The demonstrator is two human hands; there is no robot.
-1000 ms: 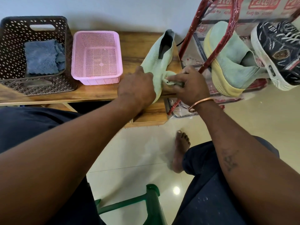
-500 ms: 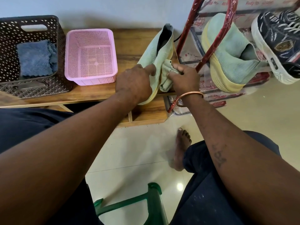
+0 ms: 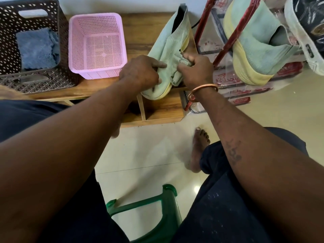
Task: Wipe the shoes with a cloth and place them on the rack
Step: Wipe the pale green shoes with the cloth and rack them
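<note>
A pale green knit shoe (image 3: 171,41) with a yellow sole lies on the wooden bench (image 3: 135,48), toe toward me. My left hand (image 3: 140,71) grips its toe end and holds it steady. My right hand (image 3: 196,69) is closed on a bunched pale green cloth (image 3: 177,76) pressed against the shoe's right side. The matching green shoe (image 3: 254,44) and a dark sneaker with a white sole (image 3: 310,25) sit on the red-framed rack (image 3: 226,48) at the right.
A pink perforated basket (image 3: 96,44) stands left of the shoe. A brown basket (image 3: 31,48) at the far left holds a blue cloth (image 3: 36,48). A green plastic stool (image 3: 157,211) and my bare foot (image 3: 198,148) are on the tiled floor.
My right hand with the cloth has slid along the shoe's right side, up toward the heel and back a little. The left hand stays on the toe. The camera has shifted closer.
</note>
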